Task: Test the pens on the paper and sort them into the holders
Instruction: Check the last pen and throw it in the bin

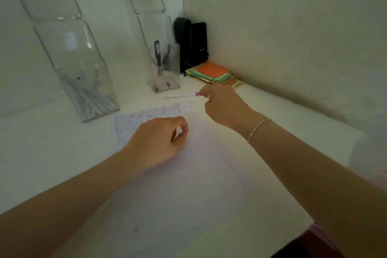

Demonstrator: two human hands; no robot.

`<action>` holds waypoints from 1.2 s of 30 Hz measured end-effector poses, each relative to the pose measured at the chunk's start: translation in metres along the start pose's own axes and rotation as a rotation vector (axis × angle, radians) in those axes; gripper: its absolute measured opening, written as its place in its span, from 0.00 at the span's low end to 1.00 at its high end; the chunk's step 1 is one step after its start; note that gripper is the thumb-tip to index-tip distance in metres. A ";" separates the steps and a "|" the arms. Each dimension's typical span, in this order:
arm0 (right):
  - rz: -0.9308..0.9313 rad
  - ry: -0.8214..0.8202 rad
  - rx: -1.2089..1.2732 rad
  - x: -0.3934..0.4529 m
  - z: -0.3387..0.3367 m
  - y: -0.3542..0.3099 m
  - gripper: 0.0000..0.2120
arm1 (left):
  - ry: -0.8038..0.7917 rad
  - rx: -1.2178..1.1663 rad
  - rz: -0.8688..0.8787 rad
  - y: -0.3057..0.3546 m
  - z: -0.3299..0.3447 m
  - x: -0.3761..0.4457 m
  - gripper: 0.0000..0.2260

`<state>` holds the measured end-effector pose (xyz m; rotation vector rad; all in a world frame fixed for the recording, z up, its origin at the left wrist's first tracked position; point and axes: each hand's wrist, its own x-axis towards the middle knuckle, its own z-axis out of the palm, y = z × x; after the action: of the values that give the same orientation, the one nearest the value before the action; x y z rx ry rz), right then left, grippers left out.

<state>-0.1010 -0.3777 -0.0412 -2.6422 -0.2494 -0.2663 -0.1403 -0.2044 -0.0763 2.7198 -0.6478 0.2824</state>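
Observation:
A white sheet of paper [188,184] lies on the white desk, with small coloured pen marks along its far edge. My left hand [155,140] rests on the paper, fingers loosely curled, holding nothing. My right hand [222,104] reaches past the paper's far edge and pinches the pink-banded end of a white pen [182,95], which points left just above the desk. A clear holder [92,98] at the left contains several white pens. A second clear holder [163,81] farther back holds dark pens.
A black device [191,44] stands in the back corner. A stack of coloured sticky notes [213,74] lies in front of it. The walls close in at the back and right. The desk's front edge [293,234] runs at the lower right.

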 end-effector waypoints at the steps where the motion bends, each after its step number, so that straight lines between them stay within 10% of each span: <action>1: 0.007 -0.059 -0.034 0.014 0.010 -0.005 0.21 | 0.012 0.017 -0.055 -0.017 -0.003 -0.003 0.05; 16: -0.196 -0.034 -0.713 0.107 0.076 -0.028 0.12 | 0.109 -0.075 -0.082 -0.080 0.011 -0.005 0.07; 20: -0.099 0.326 0.037 0.094 0.058 -0.051 0.03 | 0.146 -0.180 -0.128 -0.081 0.010 -0.006 0.05; 24: 0.251 0.183 0.983 0.058 0.038 -0.076 0.04 | 0.319 -0.368 -0.214 -0.077 -0.001 -0.004 0.07; 31: 0.277 0.215 1.019 0.023 0.054 -0.079 0.03 | 0.113 -0.661 -0.079 -0.055 -0.010 -0.009 0.06; 36: 0.329 -0.104 1.425 0.008 0.063 -0.079 0.16 | 0.280 -0.311 0.006 -0.054 -0.003 -0.008 0.13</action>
<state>-0.1015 -0.2779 -0.0598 -1.2412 0.0060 0.1448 -0.1222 -0.1543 -0.0905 2.3266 -0.5663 0.5082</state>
